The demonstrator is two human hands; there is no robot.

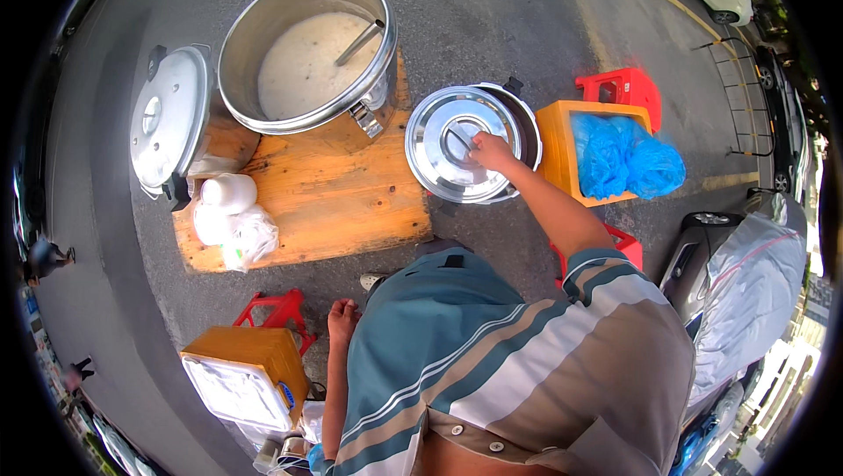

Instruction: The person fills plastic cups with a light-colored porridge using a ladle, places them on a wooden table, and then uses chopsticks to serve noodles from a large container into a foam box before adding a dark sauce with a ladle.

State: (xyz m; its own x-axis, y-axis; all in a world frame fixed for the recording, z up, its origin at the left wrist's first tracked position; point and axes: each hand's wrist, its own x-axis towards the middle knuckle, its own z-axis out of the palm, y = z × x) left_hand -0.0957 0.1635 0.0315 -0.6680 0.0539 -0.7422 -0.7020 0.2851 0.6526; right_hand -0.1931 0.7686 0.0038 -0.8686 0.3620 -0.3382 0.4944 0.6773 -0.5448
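Note:
My right hand (492, 151) is closed on the handle of a shiny round metal lid (439, 169). The lid lies tilted and off-centre over a metal pot (525, 120), whose dark inside shows along the far right. Beside my body hangs my left hand (343, 318), its fingers curled and nothing visible in them. On a wooden tabletop (342, 204) to the left stands a large open steel pot (228, 54). Pale porridge-like food (303, 72) fills it partway, and a metal ladle handle (360, 41) leans out of it.
A lidded pressure pot (167, 116) stands at the left, near white bowls (230, 193) and a plastic bag (253, 234). Blue bags (606, 155) fill an orange crate (553, 147) beside a red stool (645, 90). Lower left are a yellow box (263, 362) and a red stool (281, 309).

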